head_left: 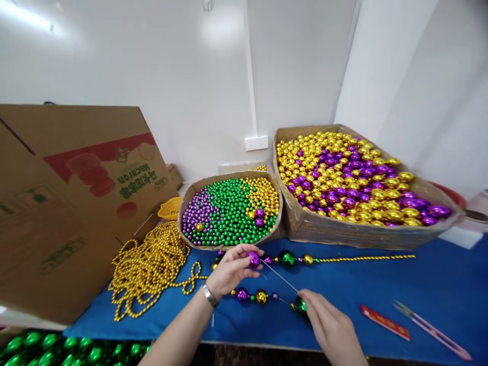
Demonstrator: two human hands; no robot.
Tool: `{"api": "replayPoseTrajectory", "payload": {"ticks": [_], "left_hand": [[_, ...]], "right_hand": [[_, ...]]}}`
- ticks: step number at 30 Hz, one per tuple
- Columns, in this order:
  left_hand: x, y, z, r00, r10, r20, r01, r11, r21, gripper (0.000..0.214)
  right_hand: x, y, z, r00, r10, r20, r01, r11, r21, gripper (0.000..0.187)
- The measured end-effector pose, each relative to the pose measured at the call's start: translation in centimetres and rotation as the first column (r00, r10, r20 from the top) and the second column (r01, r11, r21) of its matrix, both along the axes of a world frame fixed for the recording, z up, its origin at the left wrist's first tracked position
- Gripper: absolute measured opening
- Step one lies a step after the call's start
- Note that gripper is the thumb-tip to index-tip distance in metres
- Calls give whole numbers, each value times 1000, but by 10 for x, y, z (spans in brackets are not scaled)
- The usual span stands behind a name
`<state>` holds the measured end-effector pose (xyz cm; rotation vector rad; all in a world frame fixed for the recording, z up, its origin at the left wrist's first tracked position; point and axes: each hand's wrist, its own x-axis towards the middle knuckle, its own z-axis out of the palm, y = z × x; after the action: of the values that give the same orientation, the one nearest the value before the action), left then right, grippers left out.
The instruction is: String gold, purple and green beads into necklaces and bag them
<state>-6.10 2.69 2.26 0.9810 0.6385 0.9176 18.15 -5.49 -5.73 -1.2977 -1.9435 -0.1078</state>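
A blue cloth (335,284) covers the work surface. On the left stands a tall cardboard box (95,213) with a red printed band. At the far right, an open carton (324,229) is heaped with glossy gold and purple beads (343,178). The smaller carton (280,201) just left of it holds small purple, green and gold beads (229,208). A pile of gold bead chain (152,269) lies between that carton and the near left.

The left hand (231,269) is left of centre, just in front of the smaller carton, its thumb and fingertips in a pinch. The right hand (330,325) is nearer and to the right, thumb and fingers pressed together.

A far strand (287,258) of mixed beads runs behind the left hand and off to the right; a near strand (262,297) lies between the hands. On the right are pink-handled snips (438,330) and, left of them, a red packet (385,323).

The purple bead (253,260) sits in the left hand's pinch. From it a thin pale line (280,277), needle or thread I cannot tell, slants to the right hand's fingertips, which grip its near end.
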Motion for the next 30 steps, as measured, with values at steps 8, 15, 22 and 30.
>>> {"api": "replayPoseTrajectory", "payload": {"ticks": [8,15,22,30], "left_hand": [[-2,0,2,999,-20,-47,21,1000,17,32],[14,-6,-1,969,41,-242,-2,987,158,39],[33,-8,-7,970,10,-245,29,988,153,35],[48,77,17,502,601,-622,133,658,742,28]], "right_hand": [[3,0,-1,996,-8,87,5,999,36,34],[-6,2,6,993,-31,115,18,994,110,36],[-9,4,10,994,68,-88,-72,997,-36,31],[1,7,13,997,-19,-79,20,1000,11,28]]}}
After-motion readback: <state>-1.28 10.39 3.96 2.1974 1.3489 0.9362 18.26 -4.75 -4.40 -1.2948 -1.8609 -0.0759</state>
